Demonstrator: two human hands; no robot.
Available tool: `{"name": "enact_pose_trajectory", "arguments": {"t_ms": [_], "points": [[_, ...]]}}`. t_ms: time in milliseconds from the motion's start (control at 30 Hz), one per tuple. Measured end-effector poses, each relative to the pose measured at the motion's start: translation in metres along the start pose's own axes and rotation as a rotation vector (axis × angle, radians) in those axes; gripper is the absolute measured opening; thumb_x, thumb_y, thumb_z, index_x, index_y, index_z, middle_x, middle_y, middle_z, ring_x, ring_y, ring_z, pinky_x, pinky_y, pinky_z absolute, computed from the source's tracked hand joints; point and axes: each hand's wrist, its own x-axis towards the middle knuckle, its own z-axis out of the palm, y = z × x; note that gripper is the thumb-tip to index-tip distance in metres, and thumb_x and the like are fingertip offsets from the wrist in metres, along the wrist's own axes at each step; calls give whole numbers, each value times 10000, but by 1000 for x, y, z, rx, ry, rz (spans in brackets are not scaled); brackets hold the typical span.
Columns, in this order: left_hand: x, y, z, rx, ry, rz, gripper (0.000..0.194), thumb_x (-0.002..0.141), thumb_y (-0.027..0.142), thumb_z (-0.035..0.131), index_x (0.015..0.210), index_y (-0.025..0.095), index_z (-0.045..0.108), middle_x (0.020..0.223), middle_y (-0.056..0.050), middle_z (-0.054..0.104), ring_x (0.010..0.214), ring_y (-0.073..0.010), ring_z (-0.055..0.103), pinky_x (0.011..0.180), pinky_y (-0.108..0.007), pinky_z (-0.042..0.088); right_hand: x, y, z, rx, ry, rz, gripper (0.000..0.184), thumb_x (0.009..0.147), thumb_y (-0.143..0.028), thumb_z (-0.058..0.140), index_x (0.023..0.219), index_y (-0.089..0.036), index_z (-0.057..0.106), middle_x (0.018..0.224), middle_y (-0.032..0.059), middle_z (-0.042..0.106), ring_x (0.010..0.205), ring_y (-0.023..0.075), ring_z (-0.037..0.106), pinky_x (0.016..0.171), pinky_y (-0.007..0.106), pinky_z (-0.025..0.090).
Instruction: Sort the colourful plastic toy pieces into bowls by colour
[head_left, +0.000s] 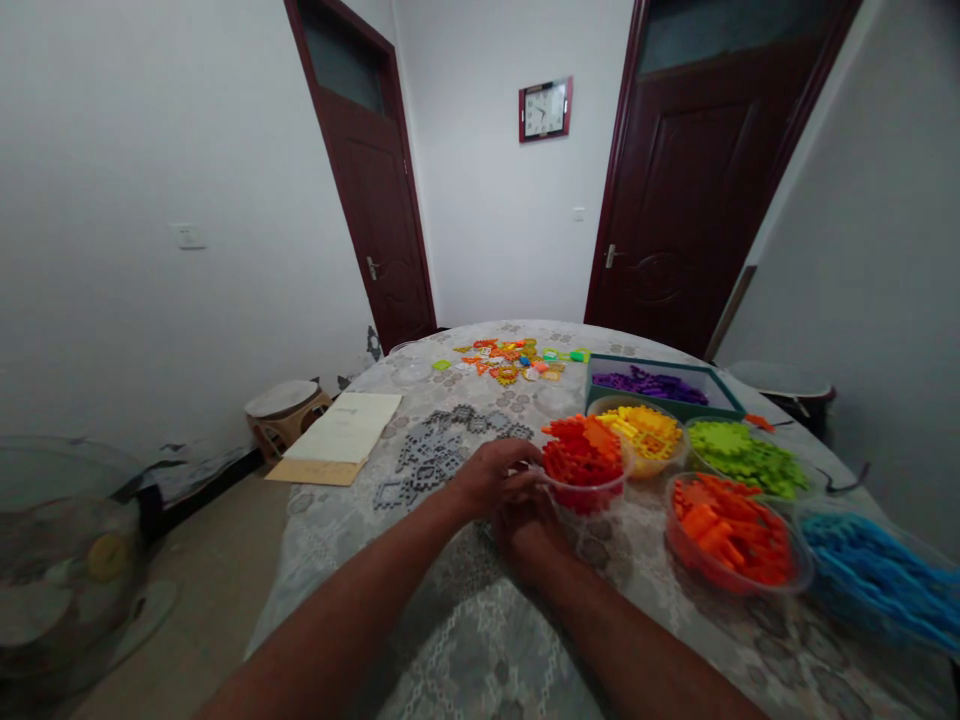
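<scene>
My left hand [496, 478] and my right hand [525, 535] meet over the table, just left of a clear bowl [589, 495] heaped with red plastic building pieces [581, 452]. Both hands look closed, fingers bent toward each other. What lies between them is hidden by the fingers. The left hand is partly over a spread of flat grey building pieces [431, 455] with notched edges. Some of that grey pile disappears behind my hands.
Right of the hands stand bowls of yellow pieces [645, 435], green pieces [746, 460], orange pieces [731, 530] and blue pieces [877, 570]. A box [720, 392] holds purple pieces. Mixed small pieces [510, 358] lie farther back. An open notebook [345, 430] rests at the left edge.
</scene>
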Motion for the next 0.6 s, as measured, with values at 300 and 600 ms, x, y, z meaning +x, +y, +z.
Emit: {"name": "enact_pose_trajectory", "arguments": {"t_ms": [300,600], "points": [[-52,-19,-21,-538,252,-443,407,889,563,788,993,173,733,965,-93,810,890,-226,774,836,-344,612,-10,-21,-43,65,-104,-20,279,1012,-226,584,1229,-205,759,1298,115,755,1252,307,663,1142,450,456],[-78,-37,-30,-946,450,-683,327,955,410,773,1130,155,667,1073,-187,820,884,-242,817,779,-345,665,-8,-11,-34,122,-39,-142,183,1004,-232,619,1138,-192,737,1188,115,743,1167,282,633,1109,459,453]]}}
